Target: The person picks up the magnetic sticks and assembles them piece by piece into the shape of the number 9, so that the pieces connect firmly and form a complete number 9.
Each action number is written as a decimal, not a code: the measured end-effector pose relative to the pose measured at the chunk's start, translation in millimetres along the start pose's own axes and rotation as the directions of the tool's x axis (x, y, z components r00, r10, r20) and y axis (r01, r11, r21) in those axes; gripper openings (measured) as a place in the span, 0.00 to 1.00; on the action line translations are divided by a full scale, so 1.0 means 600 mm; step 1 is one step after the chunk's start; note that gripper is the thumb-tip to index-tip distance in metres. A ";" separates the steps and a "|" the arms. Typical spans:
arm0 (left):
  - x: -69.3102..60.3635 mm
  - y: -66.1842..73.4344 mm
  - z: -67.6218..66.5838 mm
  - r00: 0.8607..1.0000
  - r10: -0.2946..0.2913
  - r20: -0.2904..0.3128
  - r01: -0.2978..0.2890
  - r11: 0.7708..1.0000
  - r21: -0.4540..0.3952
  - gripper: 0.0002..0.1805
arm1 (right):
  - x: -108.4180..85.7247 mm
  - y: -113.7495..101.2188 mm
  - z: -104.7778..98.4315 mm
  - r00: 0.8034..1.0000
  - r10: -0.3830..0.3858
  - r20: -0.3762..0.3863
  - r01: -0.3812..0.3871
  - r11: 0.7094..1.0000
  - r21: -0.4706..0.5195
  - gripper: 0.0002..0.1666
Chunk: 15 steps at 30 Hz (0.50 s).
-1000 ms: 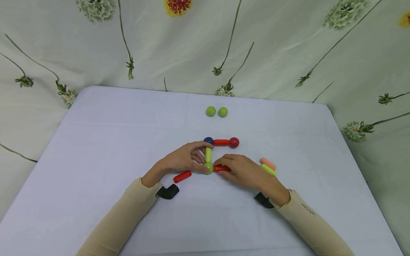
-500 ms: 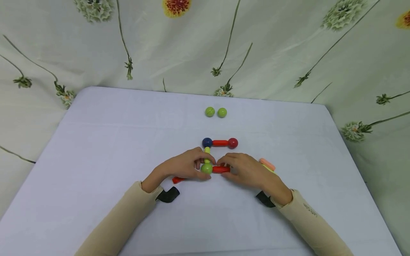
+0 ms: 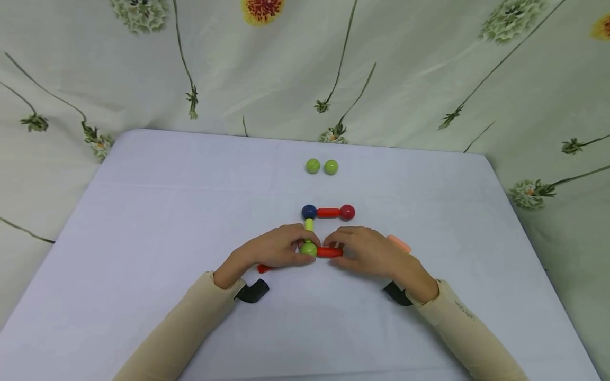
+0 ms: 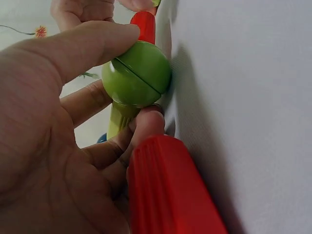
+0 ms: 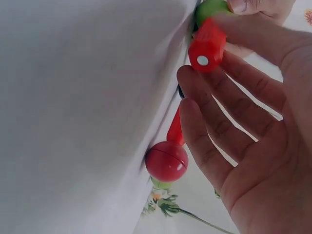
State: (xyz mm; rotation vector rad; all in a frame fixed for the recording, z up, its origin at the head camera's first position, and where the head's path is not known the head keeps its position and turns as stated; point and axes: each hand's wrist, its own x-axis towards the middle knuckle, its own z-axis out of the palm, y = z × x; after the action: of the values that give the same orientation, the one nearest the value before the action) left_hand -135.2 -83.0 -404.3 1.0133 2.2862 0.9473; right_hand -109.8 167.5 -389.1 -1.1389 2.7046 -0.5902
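Note:
My left hand (image 3: 288, 246) holds a green ball (image 4: 136, 75), its thumb on one side and fingers on the other. A yellow rod (image 3: 308, 225) joins this ball to a blue ball (image 3: 308, 212). From the blue ball a red rod (image 3: 329, 212) runs right to a red ball (image 3: 347, 212). My right hand (image 3: 364, 251) pinches a second red rod (image 5: 207, 48), which meets the green ball at one end. Its free end shows a small shiny disc. Another red rod (image 4: 168, 190) lies beneath my left palm, mostly hidden in the head view.
Two loose green balls (image 3: 322, 166) lie towards the far edge of the white-covered table (image 3: 200, 174). An orange rod (image 3: 399, 243) sits behind my right wrist. Flowered cloth (image 3: 286, 79) hangs beyond the table.
My left index finger has come back from the blue ball towards the green one, uncovering the blue ball. The left hand now covers more of the loose red rod. My right hand stays by its rod.

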 end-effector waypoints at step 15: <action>0.001 -0.013 -0.002 1.000 0.007 0.022 -0.004 0.994 -0.105 0.15 | 0.048 0.061 -0.079 0.993 0.113 -0.033 -0.110 0.990 0.090 0.18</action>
State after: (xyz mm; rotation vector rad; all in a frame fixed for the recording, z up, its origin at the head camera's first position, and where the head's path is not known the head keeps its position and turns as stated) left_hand -139.7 -86.6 -409.4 0.9810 2.1921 1.0417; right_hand -167.5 184.5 -360.4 -0.9575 2.7231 -0.7123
